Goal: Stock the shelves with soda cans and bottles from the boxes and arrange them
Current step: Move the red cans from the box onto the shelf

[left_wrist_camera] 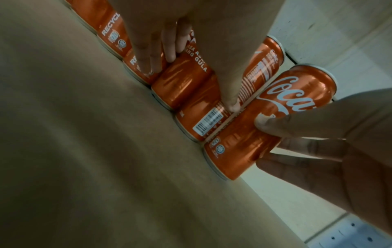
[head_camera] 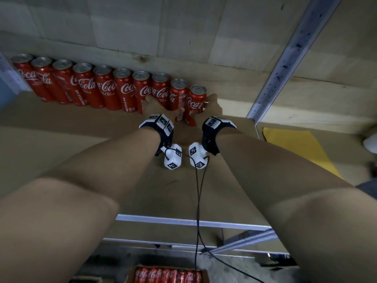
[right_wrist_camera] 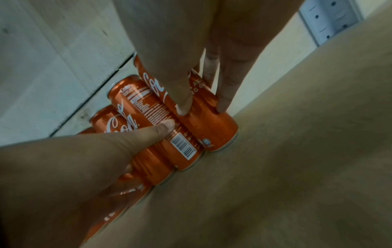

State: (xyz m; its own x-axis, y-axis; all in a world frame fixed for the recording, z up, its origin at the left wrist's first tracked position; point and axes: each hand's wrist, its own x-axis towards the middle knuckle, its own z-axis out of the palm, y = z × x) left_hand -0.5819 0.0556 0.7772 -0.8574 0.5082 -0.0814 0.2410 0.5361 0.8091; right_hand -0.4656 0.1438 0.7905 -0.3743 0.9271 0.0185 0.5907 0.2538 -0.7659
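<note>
Head view. A row of red cans [head_camera: 102,88] is stood upright along the back of the shelf [head_camera: 81,123], against the wall [head_camera: 142,27]. The end can [head_camera: 196,99] at the row's right is held by the right hand [head_camera: 212,107]; the left hand [head_camera: 157,107] is laid on the cans just beside it. A box [head_camera: 169,274] of further cans is seen on the floor below. Step in hand, as judged: placing and aligning the newest cans at the row's right end.

Left wrist view. The left hand [left_wrist_camera: 169,33] is shown with fingers [left_wrist_camera: 146,55] straight, pressed against the can fronts; its thumb [left_wrist_camera: 229,94] is set in the seam between the barcode can [left_wrist_camera: 201,120] and the end can [left_wrist_camera: 275,120]. The right hand [left_wrist_camera: 339,159] is curled round the end can — thumb on the front, fingers behind.

Right wrist view. The end can [right_wrist_camera: 212,127] is gripped by the right hand [right_wrist_camera: 191,50], thumb on its front and fingers along its far side; it stands on the shelf [right_wrist_camera: 297,167], touching the barcode can [right_wrist_camera: 169,137]. The left hand [right_wrist_camera: 63,167] lies along the neighbouring cans, thumb tip on the barcode can.

Next move, as judged: the end can is to be let go once flush with the row — without its neighbours being tipped — and more cans are to be fetched from the box.
</note>
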